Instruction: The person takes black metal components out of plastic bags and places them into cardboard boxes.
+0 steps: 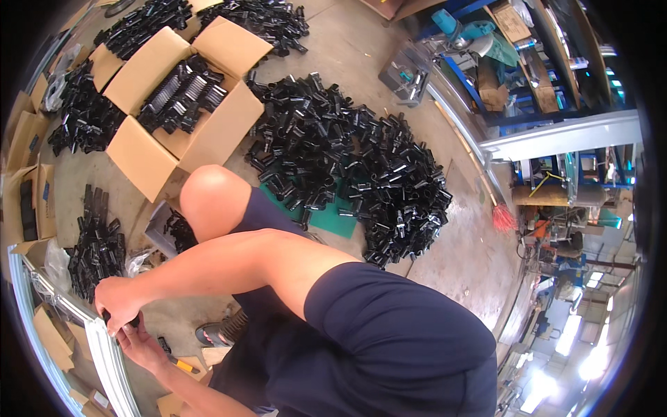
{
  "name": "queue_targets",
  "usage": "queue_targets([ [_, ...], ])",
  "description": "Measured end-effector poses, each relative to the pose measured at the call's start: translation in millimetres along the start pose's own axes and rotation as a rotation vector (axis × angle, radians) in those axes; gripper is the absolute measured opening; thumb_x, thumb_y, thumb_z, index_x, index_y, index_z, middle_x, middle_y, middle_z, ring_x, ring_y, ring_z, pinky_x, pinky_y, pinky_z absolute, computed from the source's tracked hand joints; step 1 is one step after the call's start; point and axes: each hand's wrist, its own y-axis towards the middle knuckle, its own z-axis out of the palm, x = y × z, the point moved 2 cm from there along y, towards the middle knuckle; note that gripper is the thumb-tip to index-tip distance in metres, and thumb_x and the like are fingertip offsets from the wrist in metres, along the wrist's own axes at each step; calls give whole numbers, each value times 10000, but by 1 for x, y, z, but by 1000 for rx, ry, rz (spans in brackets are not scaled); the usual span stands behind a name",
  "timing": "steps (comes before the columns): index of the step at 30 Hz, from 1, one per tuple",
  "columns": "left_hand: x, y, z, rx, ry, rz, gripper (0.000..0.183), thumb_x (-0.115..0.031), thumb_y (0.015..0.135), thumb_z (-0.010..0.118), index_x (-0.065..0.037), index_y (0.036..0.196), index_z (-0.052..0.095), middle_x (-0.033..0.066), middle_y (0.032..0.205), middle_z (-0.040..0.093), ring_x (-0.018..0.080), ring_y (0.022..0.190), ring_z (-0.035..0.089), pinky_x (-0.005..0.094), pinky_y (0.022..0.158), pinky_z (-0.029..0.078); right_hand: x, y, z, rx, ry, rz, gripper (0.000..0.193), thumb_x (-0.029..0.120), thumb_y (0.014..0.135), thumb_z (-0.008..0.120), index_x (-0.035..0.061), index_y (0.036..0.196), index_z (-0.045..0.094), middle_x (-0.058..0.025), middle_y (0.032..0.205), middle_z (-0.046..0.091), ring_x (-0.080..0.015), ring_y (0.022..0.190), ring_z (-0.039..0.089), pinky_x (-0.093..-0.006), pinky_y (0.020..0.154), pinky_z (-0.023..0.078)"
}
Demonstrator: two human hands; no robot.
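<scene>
Black part between both hands

Your right hand [118, 304] is curled round a black part [133, 322], mostly hidden. Your left hand [144, 349] meets it from below, fingers drawn in; can't tell if they pinch. Part sits near the metal rail [110, 365]. Small pile [96, 254] just past the right hand; open carton [229, 125] of parts beyond your knee [212, 198], big heap [410, 198] beside.

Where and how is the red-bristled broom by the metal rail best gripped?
Probably midway along its wooden handle, coming from the side of the pile of black parts: the handle is long and thin, a metal rail runs close along its other side, and red bristles fan out at one end.
</scene>
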Motion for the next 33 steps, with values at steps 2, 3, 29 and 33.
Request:
queue_targets([
  [2,0,2,-4,7,-15,1,414,-161,1080,543,42,1433,464,147,1308,622,228,1181,638,424,1042,546,-2,-1,-5,28,67,1,485,418,680,829,24,959,796,-190,912,765,-351,880,746,-423,795,587],
  [3,0,1,-8,1,-22,2,414,-157,1079,545,40,1434,463,144,1306,623,229,1181,637,426,1045,541,-6,1,-2,25,58,-21,491,424,680,823,19,956,791,-198,905,760,-360,881,742,-429,796,585],
  [29,-58,-42,16,-50,-56,17,388,11,954,700,77,1325,612,118,1155,724,161,1052,691,320,960,570,34,-31,13,73,472,-60,343,67,916,775,8,1240,678,-31,1085,532,-80,884,577,-223,727,509],
  [33,-57,-42,16,-62,-44,-2,375,16,947,697,70,1312,629,112,1147,731,156,1052,685,319,962,561,33,-30,13,60,412,-77,334,84,913,784,16,1227,693,-24,1073,536,-79,880,558,-223,747,501],
])
